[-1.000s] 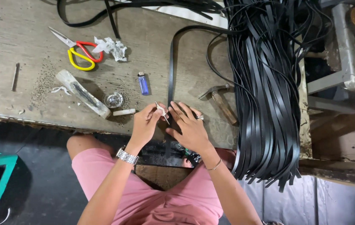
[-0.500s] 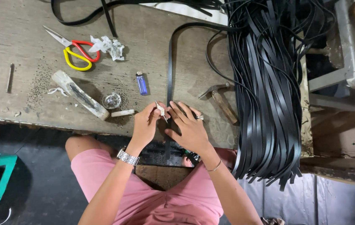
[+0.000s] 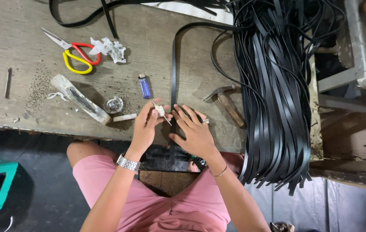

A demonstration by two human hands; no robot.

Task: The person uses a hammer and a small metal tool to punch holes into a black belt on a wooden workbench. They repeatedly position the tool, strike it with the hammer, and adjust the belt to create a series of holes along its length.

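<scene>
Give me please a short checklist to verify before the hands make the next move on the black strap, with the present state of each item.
1. Strap held flat: right hand lies spread on the black strap at the bench edge. Ok.
2. Tool gripped: left hand pinches a small pointed tool beside the strap. Ok.
3. Right fingers away from the tool tip: they lie very close. Cannot tell.
4. Strap runs straight up the workbench, not twisted. Ok.
5. Hammer within reach, just right of the right hand. Ok.
6. Bundle of black straps kept apart from the working strap: near the top they meet. Not ok.
</scene>
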